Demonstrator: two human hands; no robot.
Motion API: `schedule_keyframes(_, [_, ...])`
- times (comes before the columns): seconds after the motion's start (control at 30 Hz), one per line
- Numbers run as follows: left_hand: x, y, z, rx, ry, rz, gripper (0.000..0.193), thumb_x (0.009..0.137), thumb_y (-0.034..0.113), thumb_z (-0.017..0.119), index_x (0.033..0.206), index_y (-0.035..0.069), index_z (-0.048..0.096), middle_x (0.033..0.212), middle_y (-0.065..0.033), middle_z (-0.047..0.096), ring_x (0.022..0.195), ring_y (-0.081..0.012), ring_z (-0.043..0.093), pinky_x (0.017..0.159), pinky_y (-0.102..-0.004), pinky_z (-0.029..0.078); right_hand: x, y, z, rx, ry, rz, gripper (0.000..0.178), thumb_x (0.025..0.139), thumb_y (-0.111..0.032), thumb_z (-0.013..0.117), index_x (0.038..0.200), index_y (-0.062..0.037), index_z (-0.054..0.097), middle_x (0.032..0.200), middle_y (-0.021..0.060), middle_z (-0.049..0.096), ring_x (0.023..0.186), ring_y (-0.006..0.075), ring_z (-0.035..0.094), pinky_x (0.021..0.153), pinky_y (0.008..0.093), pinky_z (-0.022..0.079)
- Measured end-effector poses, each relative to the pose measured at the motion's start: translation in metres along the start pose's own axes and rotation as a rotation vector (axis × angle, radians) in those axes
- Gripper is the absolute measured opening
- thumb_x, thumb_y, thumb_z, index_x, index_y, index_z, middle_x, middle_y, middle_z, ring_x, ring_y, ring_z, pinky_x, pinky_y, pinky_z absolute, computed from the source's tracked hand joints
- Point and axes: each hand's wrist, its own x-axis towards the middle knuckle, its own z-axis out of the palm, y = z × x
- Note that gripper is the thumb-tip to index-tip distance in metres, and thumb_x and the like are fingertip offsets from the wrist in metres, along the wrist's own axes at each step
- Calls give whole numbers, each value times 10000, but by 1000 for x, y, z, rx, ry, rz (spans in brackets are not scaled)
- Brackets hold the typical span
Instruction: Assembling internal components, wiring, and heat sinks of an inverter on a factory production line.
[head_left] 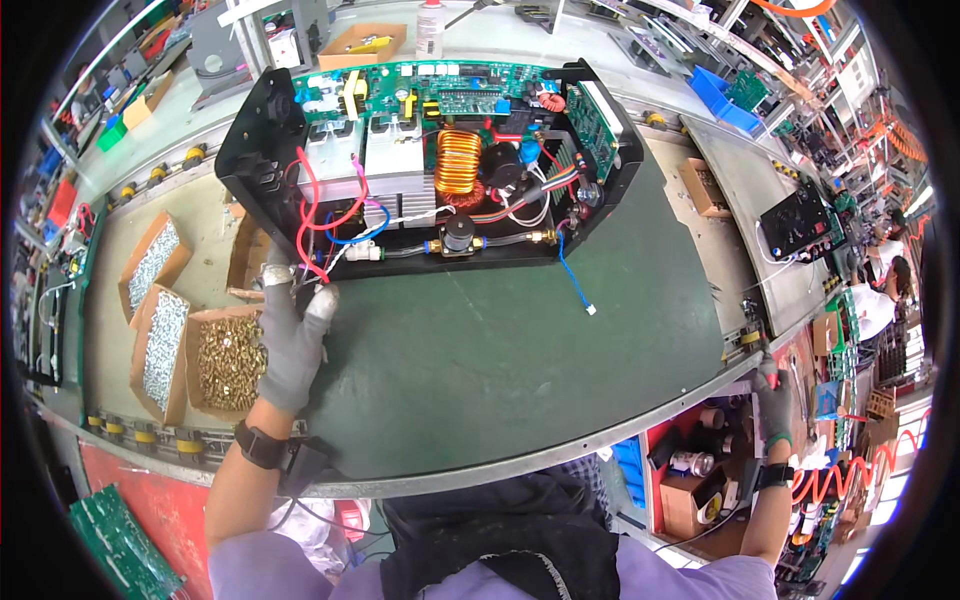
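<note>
An open black machine chassis (255, 150) lies on a dark green mat (510, 350), showing green circuit boards, silver heat sinks, a copper coil (459, 160) and red, blue and white wires. My left hand (292, 335), in a grey glove, reaches to the chassis's near left corner and pinches the ends of the red and white wires (310, 262) there. My right hand (772, 400), also gloved, hangs off the table's right edge, closed around a small red-tipped thing I cannot identify. A loose blue wire (575, 285) trails from the chassis onto the mat.
Cardboard boxes of silver screws (158, 335) and brass fittings (228, 360) sit just left of my left hand. Yellow conveyor rollers (135, 432) line the table's edges. A second black unit (795, 220) lies at right. Bins and tools sit below the right edge.
</note>
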Motion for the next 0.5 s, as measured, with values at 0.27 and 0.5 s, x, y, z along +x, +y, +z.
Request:
schedule_keyframes(0.27, [-8,-15,17,209,7,44,963,853,303,731,1542,35,114,1333,-245,517,1171,-293,570,955,-398,460,-6,18,-18,-694,72,121,524,934,-431,564,1202,17,512,1082,312,607,1016,493,579,837,535,465])
schedule_keyframes(0.5, [-3,-12,26,140,6,-315,876,815,204,755,1500,25,239,1093,-227,603,676,-275,634,624,-404,521,-50,-58,20,-879,378,-234,461,867,-255,649,1256,-38,535,1099,198,594,1035,393,572,921,471,454])
